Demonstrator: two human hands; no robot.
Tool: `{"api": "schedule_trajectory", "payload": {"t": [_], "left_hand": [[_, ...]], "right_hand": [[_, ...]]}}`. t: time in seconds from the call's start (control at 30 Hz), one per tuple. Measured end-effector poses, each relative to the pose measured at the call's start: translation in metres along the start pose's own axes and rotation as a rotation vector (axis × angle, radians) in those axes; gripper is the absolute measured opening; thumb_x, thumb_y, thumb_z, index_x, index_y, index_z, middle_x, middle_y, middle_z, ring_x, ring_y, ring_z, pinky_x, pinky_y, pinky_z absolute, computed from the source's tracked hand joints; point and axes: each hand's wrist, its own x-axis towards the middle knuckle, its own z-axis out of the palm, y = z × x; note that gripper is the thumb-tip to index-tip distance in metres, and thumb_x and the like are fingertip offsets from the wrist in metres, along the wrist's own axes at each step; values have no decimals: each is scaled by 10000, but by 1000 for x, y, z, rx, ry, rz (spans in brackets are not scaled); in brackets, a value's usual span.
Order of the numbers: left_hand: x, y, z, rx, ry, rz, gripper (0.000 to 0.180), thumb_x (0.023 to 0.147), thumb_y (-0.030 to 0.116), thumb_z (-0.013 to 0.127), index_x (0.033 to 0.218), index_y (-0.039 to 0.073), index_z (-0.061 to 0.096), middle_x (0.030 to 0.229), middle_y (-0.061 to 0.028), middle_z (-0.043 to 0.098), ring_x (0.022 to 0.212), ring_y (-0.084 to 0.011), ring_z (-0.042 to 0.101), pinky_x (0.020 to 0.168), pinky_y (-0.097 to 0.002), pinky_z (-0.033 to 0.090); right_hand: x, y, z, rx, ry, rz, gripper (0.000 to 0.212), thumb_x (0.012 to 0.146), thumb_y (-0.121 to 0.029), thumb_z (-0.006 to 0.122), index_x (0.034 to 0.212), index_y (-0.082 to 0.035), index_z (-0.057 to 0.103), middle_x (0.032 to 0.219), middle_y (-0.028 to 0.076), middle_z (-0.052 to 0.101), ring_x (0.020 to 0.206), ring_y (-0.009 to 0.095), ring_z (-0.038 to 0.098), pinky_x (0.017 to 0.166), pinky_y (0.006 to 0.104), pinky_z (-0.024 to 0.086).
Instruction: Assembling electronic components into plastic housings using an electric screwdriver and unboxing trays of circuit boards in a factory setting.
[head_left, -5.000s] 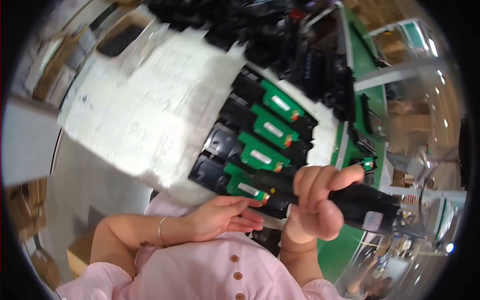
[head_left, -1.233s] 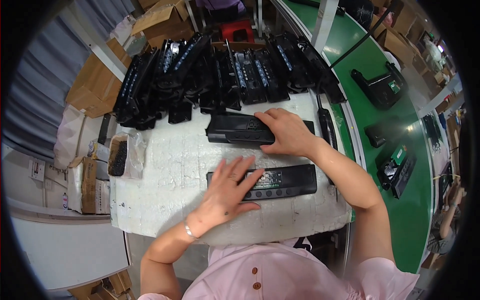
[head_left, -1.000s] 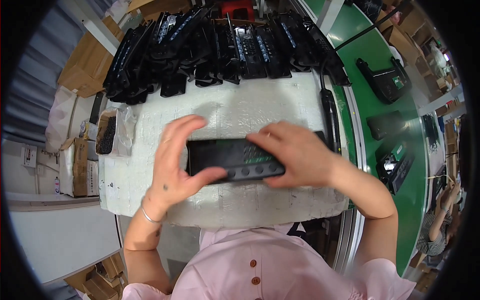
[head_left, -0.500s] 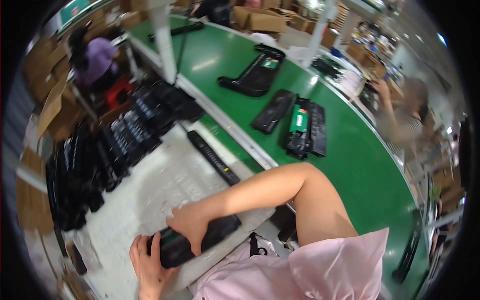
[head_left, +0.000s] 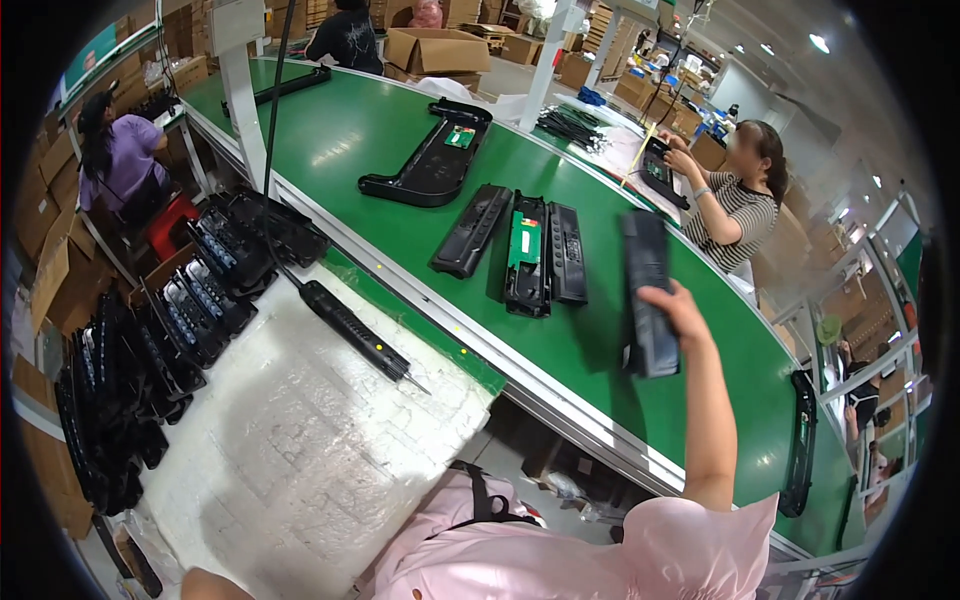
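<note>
My right hand (head_left: 682, 318) reaches out over the green belt, its fingers closed on the edge of a long black plastic housing (head_left: 648, 262). The housing is a little blurred and casts a shadow on the belt. To its left lie an open black housing with a green circuit board (head_left: 524, 245), a black cover with buttons (head_left: 568, 255) and another black housing (head_left: 470, 230). Only a bit of my left arm (head_left: 212, 586) shows at the lower edge; that hand is out of view. An electric screwdriver (head_left: 355, 330) lies on the white wrapped pad (head_left: 300, 470).
Several black housings (head_left: 150, 350) are stacked along the pad's left side. A curved black frame (head_left: 430, 160) lies farther up the green belt (head_left: 330, 140). A metal rail (head_left: 420, 295) edges the belt. Across it, a person in a striped top (head_left: 735, 210) handles a black part.
My right hand has gone from the pad to the belt at the right, with the black housing. My left hand has left the view. The whole view has shifted.
</note>
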Motion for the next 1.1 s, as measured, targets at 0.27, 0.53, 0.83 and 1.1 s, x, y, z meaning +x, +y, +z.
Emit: {"api": "schedule_trajectory", "payload": {"t": [0.27, 0.53, 0.83, 1.1], "left_hand": [[10, -21, -22, 579, 61, 215, 472, 820, 270, 553, 1217, 58, 411, 1291, -121, 363, 1215, -279, 275, 983, -488, 202], [39, -16, -32, 1278, 115, 314, 437, 808, 233, 555, 1187, 55, 431, 1261, -131, 380, 1193, -283, 301, 957, -460, 244], [61, 41, -31, 2660, -173, 543, 398, 795, 191, 557, 1153, 51, 453, 1227, -142, 399, 1169, -287, 330, 928, -429, 291], [69, 3, -16, 3506, -136, 726, 366, 783, 154, 559, 1123, 48, 473, 1198, -151, 416, 1148, -290, 355, 903, -401, 333]], "right_hand": [[43, 119, -177, -592, 750, 305, 706, 661, -502, 634, 1170, -39, 475, 1143, 170, 498, 1008, 315, 496, 833, 423, 416], [70, 16, -3, -375, 471, -676, 483, 727, -271, 634, 1091, 14, 495, 1012, 143, 500, 860, 213, 485, 794, 308, 399], [-26, -152, 219, -29, -1059, -937, 300, 781, -114, 598, 1061, -23, 537, 931, 41, 587, 878, 119, 538, 782, 259, 434], [-104, -277, 370, 120, -1116, -1657, 254, 759, -139, 609, 969, -2, 567, 855, 91, 607, 799, 159, 587, 709, 282, 463]]}}
